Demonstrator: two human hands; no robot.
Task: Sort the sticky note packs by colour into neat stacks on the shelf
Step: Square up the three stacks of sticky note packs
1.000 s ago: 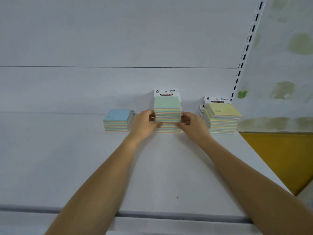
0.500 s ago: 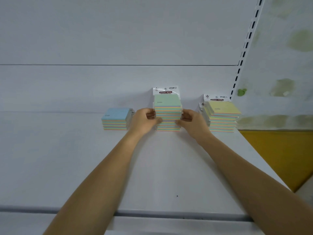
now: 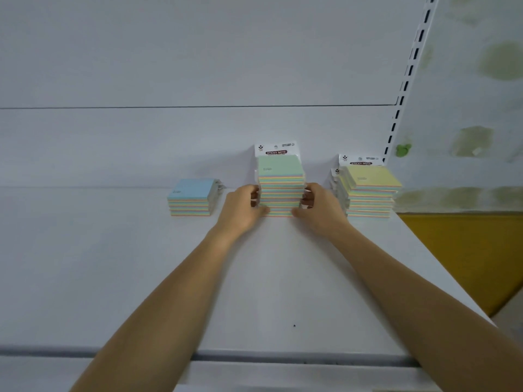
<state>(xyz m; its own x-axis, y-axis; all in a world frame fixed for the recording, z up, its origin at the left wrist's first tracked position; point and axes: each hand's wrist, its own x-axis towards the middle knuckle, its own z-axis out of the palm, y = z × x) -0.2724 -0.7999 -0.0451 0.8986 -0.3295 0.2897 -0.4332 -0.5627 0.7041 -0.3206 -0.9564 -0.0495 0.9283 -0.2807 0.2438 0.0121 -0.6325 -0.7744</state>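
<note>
Green-topped stack [image 3: 280, 188] is getting squeezed between left hand [image 3: 240, 209] and right hand [image 3: 319, 209], so uneven pressure could be shearing it sideways.

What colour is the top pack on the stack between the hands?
Pale green top pack, clearest in the head view.

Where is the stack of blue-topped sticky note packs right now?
In the head view, the stack of blue-topped sticky note packs sits at the back of the white shelf, left of the left hand and the green-topped stack.
</note>
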